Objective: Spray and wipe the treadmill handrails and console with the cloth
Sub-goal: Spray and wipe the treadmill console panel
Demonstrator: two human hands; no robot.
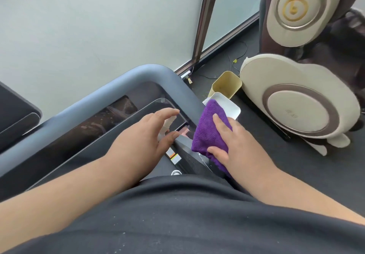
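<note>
Fluffy purple folded cloth [209, 133] on handrail [185, 87]

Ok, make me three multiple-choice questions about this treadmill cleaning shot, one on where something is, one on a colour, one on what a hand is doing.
1. Where is the cream bin?
A. on the floor beside the treadmill's grey handrail
B. on the console
C. in the left hand

2. What colour is the cloth?
A. yellow
B. purple
C. white

3. What is the right hand doing?
A. hanging idle
B. gripping the bin
C. pressing the cloth at the right end of the console

Answers:
1 A, it stands on the dark floor past the rail corner.
2 B, the folded cloth is plainly purple.
3 C, its fingers lie spread on the cloth.
</note>
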